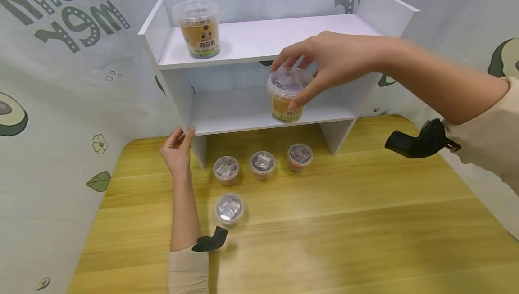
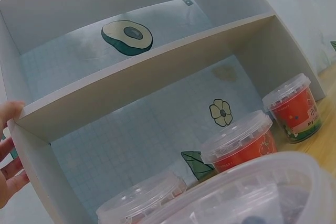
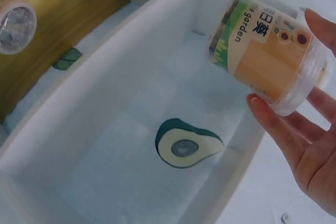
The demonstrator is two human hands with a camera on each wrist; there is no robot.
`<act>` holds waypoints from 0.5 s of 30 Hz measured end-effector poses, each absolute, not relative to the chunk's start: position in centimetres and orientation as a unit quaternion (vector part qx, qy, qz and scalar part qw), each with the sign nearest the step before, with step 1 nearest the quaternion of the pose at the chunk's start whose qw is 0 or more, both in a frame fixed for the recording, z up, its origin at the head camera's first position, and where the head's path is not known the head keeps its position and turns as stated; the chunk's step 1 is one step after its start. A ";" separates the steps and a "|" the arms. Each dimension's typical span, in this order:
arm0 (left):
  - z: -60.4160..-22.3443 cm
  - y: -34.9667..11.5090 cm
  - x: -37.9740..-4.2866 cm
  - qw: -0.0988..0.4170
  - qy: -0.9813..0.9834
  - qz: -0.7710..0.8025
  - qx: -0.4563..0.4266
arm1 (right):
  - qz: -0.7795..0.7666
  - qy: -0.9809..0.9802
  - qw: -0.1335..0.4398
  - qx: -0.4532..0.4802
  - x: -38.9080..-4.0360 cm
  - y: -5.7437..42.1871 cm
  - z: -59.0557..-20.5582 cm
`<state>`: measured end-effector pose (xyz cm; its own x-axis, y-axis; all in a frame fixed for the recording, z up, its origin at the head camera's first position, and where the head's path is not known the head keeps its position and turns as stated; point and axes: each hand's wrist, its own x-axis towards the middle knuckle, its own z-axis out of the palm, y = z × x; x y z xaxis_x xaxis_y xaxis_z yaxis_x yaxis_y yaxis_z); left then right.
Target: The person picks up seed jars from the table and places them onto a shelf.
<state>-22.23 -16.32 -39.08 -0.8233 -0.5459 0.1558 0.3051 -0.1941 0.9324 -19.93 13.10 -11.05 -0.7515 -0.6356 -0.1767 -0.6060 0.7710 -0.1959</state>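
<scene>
My right hand (image 1: pixel 320 62) grips a clear plastic tub (image 1: pixel 287 100) with an orange and green label by its lidded upper part. It holds the tub upright in front of the middle level of a white shelf unit (image 1: pixel 259 109). In the right wrist view that tub (image 3: pixel 273 51) shows its label, with fingers around the lid end. My left hand (image 1: pixel 177 150) pinches the left front edge of the shelf unit at the middle board; the left wrist view shows only part of this hand (image 2: pixel 9 156). A matching tub (image 1: pixel 200 33) stands at the top board's left end.
Beneath the shelf unit's front, three red-labelled tubs stand in a row on the wooden table (image 1: pixel 324 222): left (image 1: pixel 226 170), middle (image 1: pixel 262 165), right (image 1: pixel 300 156). Another tub (image 1: pixel 229 209) stands nearer, beside my left forearm. A patterned cloth (image 1: pixel 61 105) hangs behind and at the sides.
</scene>
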 end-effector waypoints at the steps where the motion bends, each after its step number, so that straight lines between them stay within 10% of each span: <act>1: -39.1 -16.3 -22.3 0.278 -0.571 -0.765 0.107 | -0.063 0.935 0.119 -0.328 -20.0 13.1 -10.7; 15: -39.0 -16.3 -22.2 0.274 -0.567 -0.769 0.110 | -0.067 0.945 0.096 -0.306 -22.7 13.6 -8.4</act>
